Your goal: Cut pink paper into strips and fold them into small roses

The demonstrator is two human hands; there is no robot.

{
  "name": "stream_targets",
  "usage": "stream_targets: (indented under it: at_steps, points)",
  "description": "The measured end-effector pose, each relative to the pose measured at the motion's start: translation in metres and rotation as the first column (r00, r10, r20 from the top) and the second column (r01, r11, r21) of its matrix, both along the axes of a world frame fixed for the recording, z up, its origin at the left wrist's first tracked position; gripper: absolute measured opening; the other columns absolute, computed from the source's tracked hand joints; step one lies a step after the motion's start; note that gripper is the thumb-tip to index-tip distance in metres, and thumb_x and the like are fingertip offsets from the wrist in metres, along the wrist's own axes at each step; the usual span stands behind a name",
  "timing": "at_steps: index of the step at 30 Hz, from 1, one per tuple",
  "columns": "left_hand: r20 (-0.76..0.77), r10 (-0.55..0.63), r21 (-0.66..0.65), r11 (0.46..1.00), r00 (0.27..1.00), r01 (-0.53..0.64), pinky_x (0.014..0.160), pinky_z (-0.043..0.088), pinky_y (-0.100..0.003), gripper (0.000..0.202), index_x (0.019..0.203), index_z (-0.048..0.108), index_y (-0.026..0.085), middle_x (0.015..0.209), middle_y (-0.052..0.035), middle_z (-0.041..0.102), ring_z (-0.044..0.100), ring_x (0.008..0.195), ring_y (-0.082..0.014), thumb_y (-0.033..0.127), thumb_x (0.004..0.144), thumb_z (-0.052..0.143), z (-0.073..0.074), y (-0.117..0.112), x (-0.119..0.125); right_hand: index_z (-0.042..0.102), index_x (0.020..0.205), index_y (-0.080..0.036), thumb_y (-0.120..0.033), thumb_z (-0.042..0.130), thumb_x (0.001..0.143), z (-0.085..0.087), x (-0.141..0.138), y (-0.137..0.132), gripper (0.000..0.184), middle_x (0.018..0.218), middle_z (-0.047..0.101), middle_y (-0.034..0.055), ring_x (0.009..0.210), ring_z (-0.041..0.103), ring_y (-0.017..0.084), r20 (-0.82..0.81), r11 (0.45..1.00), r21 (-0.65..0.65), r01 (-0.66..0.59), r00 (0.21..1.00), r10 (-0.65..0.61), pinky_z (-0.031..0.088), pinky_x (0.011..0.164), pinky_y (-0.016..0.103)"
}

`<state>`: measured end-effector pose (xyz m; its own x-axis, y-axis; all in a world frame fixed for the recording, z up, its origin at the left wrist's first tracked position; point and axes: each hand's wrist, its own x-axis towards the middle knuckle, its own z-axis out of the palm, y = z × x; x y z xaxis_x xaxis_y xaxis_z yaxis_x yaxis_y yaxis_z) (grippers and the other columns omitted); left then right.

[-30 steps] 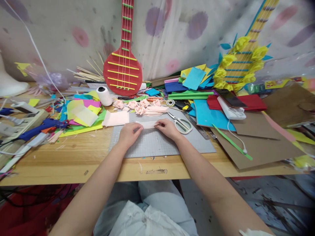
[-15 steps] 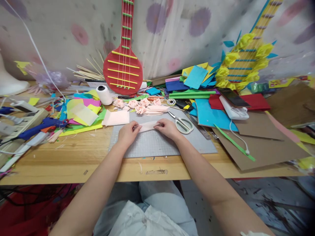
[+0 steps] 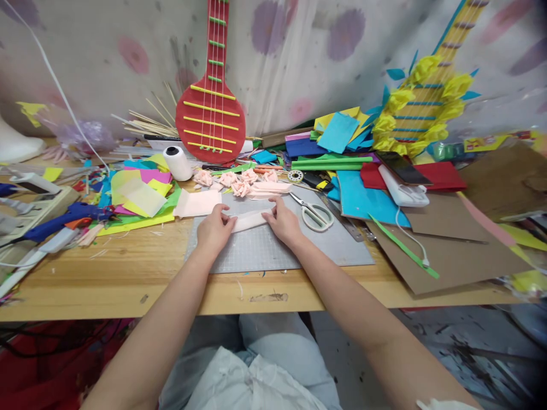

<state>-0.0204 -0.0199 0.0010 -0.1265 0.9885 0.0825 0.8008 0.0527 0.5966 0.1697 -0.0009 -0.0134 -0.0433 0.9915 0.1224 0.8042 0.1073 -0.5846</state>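
A pale pink paper strip [image 3: 250, 221] is held just above the grey cutting mat [image 3: 277, 250]. My left hand [image 3: 215, 230] pinches its left end and my right hand [image 3: 282, 221] pinches its right end, fingers closed on the paper. The strip bows slightly between the two hands. Behind them lie several small pink paper flowers [image 3: 239, 182] and a pink paper sheet [image 3: 199, 203]. White-handled scissors [image 3: 314, 213] rest on the mat just right of my right hand.
A blue glue gun [image 3: 64, 219] lies at the left beside coloured paper scraps [image 3: 137, 196]. A white thread spool [image 3: 177, 162], a red paper guitar [image 3: 211, 114], a yellow-flowered guitar [image 3: 421, 108], a phone [image 3: 399, 168], brown cardboard [image 3: 453, 250] and stacked foam sheets [image 3: 337, 142] crowd the wooden table [image 3: 128, 279].
Both hands have moved closer together and lifted the pink strip, which lay flat on the mat a second ago and now bows up between them.
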Motion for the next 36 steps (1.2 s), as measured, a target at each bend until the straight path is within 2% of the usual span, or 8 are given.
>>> stream_targets:
  at_steps: [5, 8, 12, 18, 27, 36]
  points:
    - [-0.03, 0.062, 0.098, 0.993, 0.998, -0.059, 0.061, 0.036, -0.027, 0.036, 0.112, 0.044, 0.025, 0.083, 0.0001, 0.066, 0.061, 0.076, -0.0182, 0.034, 0.078, 0.052, -0.001, 0.002, -0.002, 0.039, 0.117, -0.023, -0.033, 0.048, 0.082, 0.002, -0.007, -0.007, 0.038, 0.078, 0.06, 0.0001, 0.073, 0.057, 0.018, 0.007, 1.0, -0.014, 0.001, 1.0, -0.001, 0.034, 0.062, 0.026]
    - [-0.027, 0.056, 0.122, 0.991, 0.998, -0.052, 0.062, 0.037, -0.027, 0.033, 0.109, 0.046, 0.025, 0.083, -0.0003, 0.066, 0.06, 0.076, -0.0179, 0.039, 0.08, 0.05, -0.001, 0.001, -0.003, 0.039, 0.116, -0.023, -0.033, 0.047, 0.083, 0.005, -0.01, -0.011, 0.035, 0.078, 0.061, 0.0007, 0.073, 0.058, 0.019, 0.035, 1.0, -0.015, 0.01, 0.999, -0.009, 0.034, 0.062, 0.026]
    - [-0.022, 0.009, 0.069, 0.998, 1.0, -0.007, 0.062, 0.038, -0.028, 0.033, 0.1, 0.053, 0.024, 0.08, -0.0008, 0.066, 0.059, 0.074, -0.0183, 0.047, 0.075, 0.053, 0.0, 0.001, -0.005, 0.039, 0.116, -0.022, -0.032, 0.045, 0.085, 0.008, -0.011, -0.013, 0.033, 0.082, 0.063, 0.003, 0.075, 0.059, 0.02, 0.087, 0.999, -0.026, 0.031, 0.996, -0.029, 0.034, 0.063, 0.027]
    - [0.008, 0.032, -0.009, 0.999, 0.999, -0.031, 0.062, 0.038, -0.027, 0.037, 0.106, 0.05, 0.024, 0.077, 0.001, 0.066, 0.06, 0.075, -0.018, 0.035, 0.071, 0.056, 0.001, 0.002, -0.011, 0.038, 0.115, -0.021, -0.033, 0.043, 0.086, 0.007, -0.014, -0.012, 0.032, 0.09, 0.064, 0.0066, 0.078, 0.06, 0.021, 0.161, 0.999, -0.032, 0.036, 0.987, -0.03, 0.036, 0.064, 0.027]
    - [-0.13, 0.045, -0.012, 0.999, 0.99, -0.047, 0.063, 0.037, -0.029, 0.039, 0.111, 0.046, 0.022, 0.077, -0.0009, 0.067, 0.061, 0.078, -0.0211, 0.035, 0.074, 0.052, 0.002, 0.001, -0.008, 0.042, 0.107, -0.019, -0.033, 0.04, 0.089, 0.007, -0.019, -0.007, 0.024, 0.093, 0.064, 0.0119, 0.084, 0.06, 0.024, 0.243, 0.998, -0.053, 0.028, 0.97, -0.015, 0.038, 0.068, 0.031]
    - [-0.232, 0.017, -0.012, 1.0, 0.973, -0.02, 0.067, 0.039, -0.03, 0.032, 0.106, 0.046, 0.023, 0.074, 0.0006, 0.064, 0.058, 0.075, -0.0209, 0.033, 0.076, 0.051, 0.003, 0.0, -0.005, 0.041, 0.106, -0.019, -0.032, 0.036, 0.09, 0.01, -0.022, -0.009, 0.021, 0.098, 0.062, 0.0077, 0.086, 0.06, 0.021, 0.412, 0.998, -0.066, 0.023, 0.911, 0.007, 0.04, 0.068, 0.029]
